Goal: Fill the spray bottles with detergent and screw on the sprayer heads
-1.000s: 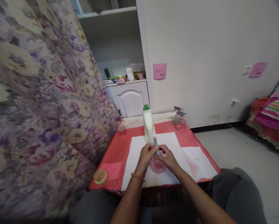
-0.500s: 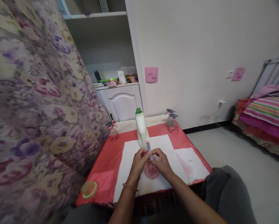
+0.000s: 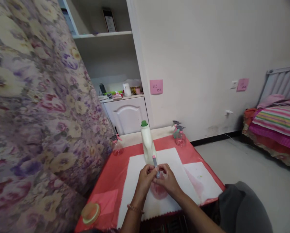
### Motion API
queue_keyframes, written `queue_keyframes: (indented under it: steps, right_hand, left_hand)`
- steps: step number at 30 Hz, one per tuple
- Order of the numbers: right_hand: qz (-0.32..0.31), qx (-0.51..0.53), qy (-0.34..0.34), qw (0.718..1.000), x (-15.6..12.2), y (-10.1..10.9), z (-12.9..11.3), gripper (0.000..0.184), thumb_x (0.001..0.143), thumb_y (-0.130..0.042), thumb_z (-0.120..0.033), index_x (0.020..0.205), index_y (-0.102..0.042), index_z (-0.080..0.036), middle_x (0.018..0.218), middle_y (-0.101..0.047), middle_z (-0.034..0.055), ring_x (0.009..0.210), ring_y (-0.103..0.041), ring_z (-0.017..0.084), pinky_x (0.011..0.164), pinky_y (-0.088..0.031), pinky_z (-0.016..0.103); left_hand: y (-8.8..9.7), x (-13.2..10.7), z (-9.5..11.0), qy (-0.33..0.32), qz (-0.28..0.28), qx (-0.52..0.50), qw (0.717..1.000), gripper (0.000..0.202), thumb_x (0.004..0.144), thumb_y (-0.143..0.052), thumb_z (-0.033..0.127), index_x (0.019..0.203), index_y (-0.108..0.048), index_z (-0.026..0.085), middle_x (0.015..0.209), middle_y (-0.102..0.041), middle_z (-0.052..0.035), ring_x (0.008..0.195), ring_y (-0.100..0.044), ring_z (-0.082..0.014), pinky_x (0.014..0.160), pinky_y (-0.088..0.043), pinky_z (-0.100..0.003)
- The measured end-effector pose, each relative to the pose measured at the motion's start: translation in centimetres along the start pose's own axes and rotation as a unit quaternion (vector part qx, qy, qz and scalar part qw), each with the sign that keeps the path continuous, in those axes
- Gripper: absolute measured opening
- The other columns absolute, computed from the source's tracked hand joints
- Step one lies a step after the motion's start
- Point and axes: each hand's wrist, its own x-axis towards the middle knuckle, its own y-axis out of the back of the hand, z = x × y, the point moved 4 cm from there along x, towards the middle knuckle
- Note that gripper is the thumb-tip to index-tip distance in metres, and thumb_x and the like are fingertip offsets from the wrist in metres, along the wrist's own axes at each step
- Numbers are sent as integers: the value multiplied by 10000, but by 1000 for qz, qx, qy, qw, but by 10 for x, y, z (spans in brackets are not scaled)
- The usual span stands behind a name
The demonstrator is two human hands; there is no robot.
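A clear pinkish spray bottle (image 3: 159,192) stands on the white cloth (image 3: 135,168) before me. Its grey spray head (image 3: 155,163), with a pink nozzle tip, points away from me. My left hand (image 3: 144,181) pinches the spray head from the left, fingers closed. From the other side my right hand (image 3: 168,182) closes on the same spray head, thumbs nearly meeting. My fingers hide the bottle's neck. Just behind stands a tall pale-green jug (image 3: 147,139) with a green top.
One spray bottle (image 3: 117,147) stands at the table's back left and two more (image 3: 180,139) at the back right. A round greenish lid-like thing (image 3: 91,213) lies front left. A stained white paper (image 3: 203,181) lies right. A floral curtain (image 3: 50,129) borders the left.
The view has tilted up, so everything sits lower in the picture. Both hands stay closed on the spray head, with little visible movement.
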Motion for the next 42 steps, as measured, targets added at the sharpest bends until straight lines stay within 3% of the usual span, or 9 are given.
queue_keyframes:
  steps: [4,9,12,15,31,34,37,40,42]
  right_hand:
    - [-42,23,28,998,-1,-1,-1,194,785,-595,-339,925,-660,-221,944,-661,37,933,-628,218,844,-493,342]
    - [2,3,11,1000,-1,-1,4,192,670,-713,-240,837,-625,-206,878,-606,32,861,-592,229,792,-474,350]
    - [-29,10,30,999,-3,-1,1,202,748,-645,-258,945,-657,-219,951,-637,41,932,-604,229,845,-473,349]
    - [-40,14,43,998,-4,1,1,170,820,-560,-278,938,-667,-219,945,-644,45,942,-613,225,861,-470,350]
    - [-21,-11,28,999,-9,-2,8,148,827,-587,-344,904,-628,-225,930,-608,35,920,-598,222,833,-486,353]
    - [-10,-18,14,1000,-18,0,19,328,743,-661,-317,1056,-610,-236,1052,-610,48,1024,-588,245,910,-482,385]
    - [15,-33,-10,999,-35,5,38,573,635,-729,-300,1176,-555,-225,1155,-585,75,1113,-561,294,988,-449,460]
    - [37,-42,-31,998,-54,7,58,645,598,-740,-288,1200,-523,-208,1169,-583,90,1128,-555,320,993,-449,496]
    - [44,-43,-37,997,-64,6,67,692,596,-735,-272,1239,-490,-205,1200,-572,97,1147,-543,320,998,-452,486]
  left_hand:
    - [0,0,-1,-4,3,-2,1000,299,681,-682,462,666,-591,178,616,-561,36,621,-517,-150,619,-398,-264]
    - [-1,0,-3,4,2,-4,1000,322,667,-686,480,637,-543,192,559,-495,62,554,-472,-132,558,-369,-254]
    - [0,-1,-3,1,6,2,1000,294,674,-687,445,648,-553,185,584,-497,60,577,-463,-126,579,-358,-251]
    - [1,-1,-1,-2,11,4,1000,277,671,-691,418,637,-550,182,597,-490,61,599,-450,-122,591,-344,-247]
    - [-2,-4,-5,-6,16,-27,1000,234,690,-687,385,651,-576,183,594,-527,61,607,-502,-133,609,-389,-255]
    - [-1,-7,-9,-6,21,-30,999,241,710,-688,410,713,-616,180,636,-576,40,659,-551,-157,656,-428,-273]
    - [6,-13,-22,-1,37,-36,999,325,787,-603,485,884,-667,182,849,-683,-29,854,-617,-207,803,-468,-318]
    - [13,-22,-44,14,51,-37,998,466,840,-502,556,1072,-661,185,1124,-685,-91,1068,-601,-243,965,-436,-377]
    - [14,-27,-60,27,46,-37,998,527,819,-518,588,1090,-669,162,1177,-680,-118,1122,-591,-264,1017,-416,-407]
